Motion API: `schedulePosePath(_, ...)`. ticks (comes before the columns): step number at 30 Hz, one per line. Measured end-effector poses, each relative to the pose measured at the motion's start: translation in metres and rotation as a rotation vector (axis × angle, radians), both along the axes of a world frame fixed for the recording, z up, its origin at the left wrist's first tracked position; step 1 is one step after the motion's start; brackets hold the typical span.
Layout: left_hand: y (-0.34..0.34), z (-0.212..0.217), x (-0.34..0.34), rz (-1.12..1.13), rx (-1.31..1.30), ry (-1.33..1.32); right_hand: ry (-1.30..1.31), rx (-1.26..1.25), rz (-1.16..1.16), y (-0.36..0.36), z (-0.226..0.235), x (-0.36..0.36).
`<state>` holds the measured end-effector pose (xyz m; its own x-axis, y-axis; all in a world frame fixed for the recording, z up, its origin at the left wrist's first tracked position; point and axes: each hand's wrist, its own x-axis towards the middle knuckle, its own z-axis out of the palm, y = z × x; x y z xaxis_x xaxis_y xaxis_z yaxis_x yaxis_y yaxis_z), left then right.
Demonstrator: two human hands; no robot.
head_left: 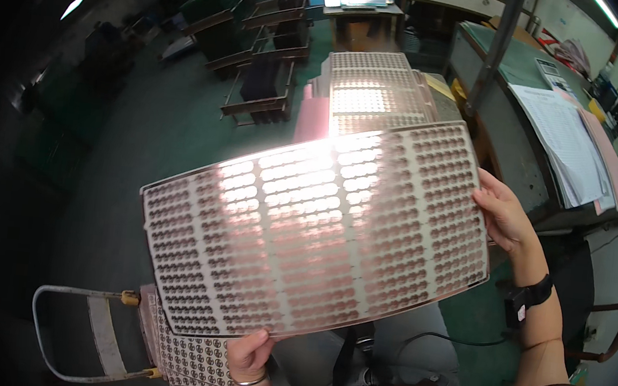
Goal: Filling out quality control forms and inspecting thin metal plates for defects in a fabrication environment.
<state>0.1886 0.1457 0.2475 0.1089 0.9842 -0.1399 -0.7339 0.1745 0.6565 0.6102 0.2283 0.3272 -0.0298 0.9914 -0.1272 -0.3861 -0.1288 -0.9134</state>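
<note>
A large, thin, shiny rectangular panel (305,230) fills the middle of the view, tilted with its right end higher. Rows of small dark repeated shapes cover it in blocks split by pale strips, and light glares off its upper middle. My left hand (250,353) pinches the lower edge, left of centre. At the right edge my right hand (502,210) grips it, thumb on the face and the other fingers partly hidden behind. Beyond it lies a stack of similar panels (380,77), with pink sheets (313,119) beside it. Another patterned stack (196,357) sits below my left hand's side.
A metal-framed cart handle (50,332) stands at the lower left, next to the lower stack. On the right, a green-topped desk (486,50) bears papers (560,139) and a calculator (548,67). A wooden-armed chair (615,334) is at the right; low racks (259,88) stand farther off.
</note>
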Motion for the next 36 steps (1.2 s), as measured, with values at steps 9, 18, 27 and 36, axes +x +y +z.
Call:
schedulePosePath(9,0.009,0.036,0.007,0.198,0.026,0.046,-0.095,-0.032,-0.16,-0.024,-0.036,0.046)
schedulePosePath(18,0.01,0.041,0.01,0.088,0.025,0.048,-0.148,-0.093,-0.182,-0.031,-0.052,0.047)
schedulePosePath(27,0.008,0.03,0.008,0.081,-0.006,-0.008,-0.139,-0.052,-0.182,-0.031,-0.058,0.054)
schedulePosePath(36,0.002,0.023,0.006,0.242,-0.038,-0.15,-0.093,0.029,-0.196,-0.031,-0.053,0.042)
